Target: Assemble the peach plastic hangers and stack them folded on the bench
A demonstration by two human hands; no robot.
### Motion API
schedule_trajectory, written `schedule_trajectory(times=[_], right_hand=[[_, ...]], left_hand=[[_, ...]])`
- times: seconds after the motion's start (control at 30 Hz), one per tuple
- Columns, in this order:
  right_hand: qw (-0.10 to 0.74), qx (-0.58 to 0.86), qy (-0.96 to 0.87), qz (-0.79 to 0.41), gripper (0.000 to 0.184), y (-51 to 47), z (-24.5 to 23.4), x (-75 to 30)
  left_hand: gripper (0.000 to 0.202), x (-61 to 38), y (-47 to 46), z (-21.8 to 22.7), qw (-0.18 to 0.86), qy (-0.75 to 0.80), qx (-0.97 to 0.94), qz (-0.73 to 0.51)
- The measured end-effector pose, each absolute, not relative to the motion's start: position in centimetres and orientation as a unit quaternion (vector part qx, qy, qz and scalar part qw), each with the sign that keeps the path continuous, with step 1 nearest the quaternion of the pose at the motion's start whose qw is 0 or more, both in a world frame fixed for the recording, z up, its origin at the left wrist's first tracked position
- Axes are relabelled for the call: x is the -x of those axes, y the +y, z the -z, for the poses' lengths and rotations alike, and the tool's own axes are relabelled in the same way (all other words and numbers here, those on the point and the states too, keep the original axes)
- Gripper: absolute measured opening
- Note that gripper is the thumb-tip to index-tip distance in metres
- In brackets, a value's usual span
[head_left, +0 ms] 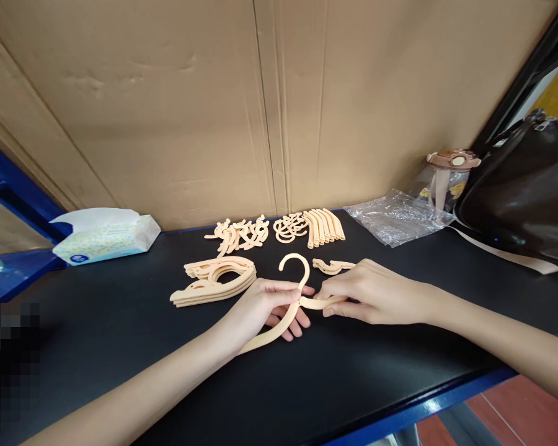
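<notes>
A beige plastic clothes hanger [279, 326] with a curved hook is held between my two hands over the black table. My left hand [273, 303] pinches it near the joint below the hook, with the other fingers spread behind. My right hand [369, 294] grips the shorter right arm piece between thumb and fingers. Left of my left hand lies a stack of folded hangers [214, 282]. Just behind my right hand is a small beige hanger part [332, 266], partly hidden by it.
Along the back lie a pile of small beige parts [242, 234], several loose hooks [289, 228] and a row of curved arm pieces [324, 227]. A tissue pack [106, 238] sits at left. At right are a clear plastic bag [395, 217], a bottle [451, 179] and a dark bag [521, 179].
</notes>
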State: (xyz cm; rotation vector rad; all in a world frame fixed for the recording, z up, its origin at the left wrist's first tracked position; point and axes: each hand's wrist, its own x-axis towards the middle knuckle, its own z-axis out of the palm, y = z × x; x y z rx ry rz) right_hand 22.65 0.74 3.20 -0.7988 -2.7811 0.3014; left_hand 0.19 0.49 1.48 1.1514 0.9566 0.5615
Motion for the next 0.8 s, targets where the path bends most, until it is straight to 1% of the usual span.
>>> schedule_trajectory(times=[0.27,0.4,0.6,0.8], right_hand=[[0.104,0.281,-0.943,-0.145,0.014,0.87,-3.21,-22.73],[0.11,0.276,-0.943,-0.152,0.013,0.99,-3.15,-22.7],[0.13,0.272,-0.946,-0.121,0.01,1.07,-2.85,-22.82],[0.143,0.277,-0.946,-0.088,0.01,1.06,-2.93,-22.79]], left_hand=[[0.03,-0.2,0.47,-1.5,0.689,0.425,-0.54,-0.232],[0.031,-0.24,0.4,-1.51,0.676,0.428,-0.559,-0.221],[0.038,-0.33,0.46,-1.4,0.669,0.431,-0.573,-0.197],[0.039,-0.47,0.51,-1.33,0.653,0.425,-0.6,-0.184]])
